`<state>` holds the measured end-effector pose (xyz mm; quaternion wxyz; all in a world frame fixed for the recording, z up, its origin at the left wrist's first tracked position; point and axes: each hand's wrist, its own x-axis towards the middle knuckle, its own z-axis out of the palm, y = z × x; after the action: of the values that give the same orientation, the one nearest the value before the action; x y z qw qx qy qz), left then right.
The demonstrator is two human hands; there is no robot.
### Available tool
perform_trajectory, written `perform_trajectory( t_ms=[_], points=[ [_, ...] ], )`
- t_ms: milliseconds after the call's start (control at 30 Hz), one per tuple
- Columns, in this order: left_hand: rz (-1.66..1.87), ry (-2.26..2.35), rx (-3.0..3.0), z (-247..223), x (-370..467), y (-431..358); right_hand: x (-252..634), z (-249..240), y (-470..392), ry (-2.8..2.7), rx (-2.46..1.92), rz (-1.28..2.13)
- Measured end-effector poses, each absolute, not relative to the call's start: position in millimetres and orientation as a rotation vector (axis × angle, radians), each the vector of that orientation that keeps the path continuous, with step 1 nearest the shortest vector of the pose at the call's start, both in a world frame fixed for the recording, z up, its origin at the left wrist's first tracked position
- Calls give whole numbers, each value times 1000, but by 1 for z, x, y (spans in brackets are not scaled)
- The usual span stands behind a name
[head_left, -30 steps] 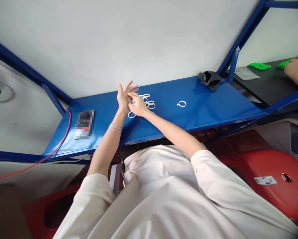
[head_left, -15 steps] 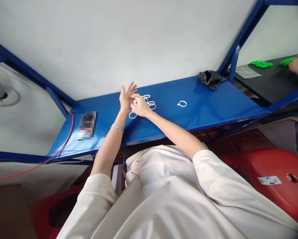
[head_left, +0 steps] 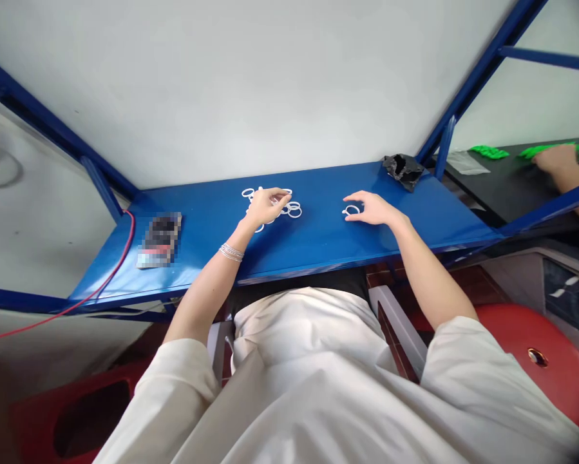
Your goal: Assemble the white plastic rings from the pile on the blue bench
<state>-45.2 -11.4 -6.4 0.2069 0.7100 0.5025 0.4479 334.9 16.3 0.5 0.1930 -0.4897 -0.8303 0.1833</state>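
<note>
Several white rings [head_left: 295,212] lie in a loose cluster on the blue table [head_left: 318,245]. My left hand [head_left: 265,206] is over this cluster, palm down, with thumb and fingers apart and nothing visibly held. Further right, my right hand [head_left: 372,209] is open around a single white ring [head_left: 352,209] with a small tab. That ring lies on the table between my spread thumb and fingers; whether they touch it cannot be made out.
A blurred-out flat object [head_left: 160,240] lies at the table's left, near a red cable [head_left: 120,263]. A crumpled black bag [head_left: 403,171] sits at the back right. Another person's hand [head_left: 557,158] is by green items [head_left: 489,153] on a dark table.
My hands have moved apart. The left has turned palm down over the cluster; the right has gone rightward to the single ring and opened. The view has shifted slightly.
</note>
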Motion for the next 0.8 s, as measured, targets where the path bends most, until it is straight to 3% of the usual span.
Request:
perform_trajectory(
  t_ms=[200,433,667,800],
  points=[
    [1323,1394,2018,-4,-47,-13,319,-9,17,-2213,-1313,590],
    [1328,1336,2019,-1,-35,-18,213,17,28,-1837,-892,1245],
    [1476,1441,1825,-1,-44,-9,142,25,41,-1787,-819,1148],
    [1390,1281,1628,-1,-48,-5,141,23,38,-1674,-828,1438]
  ],
)
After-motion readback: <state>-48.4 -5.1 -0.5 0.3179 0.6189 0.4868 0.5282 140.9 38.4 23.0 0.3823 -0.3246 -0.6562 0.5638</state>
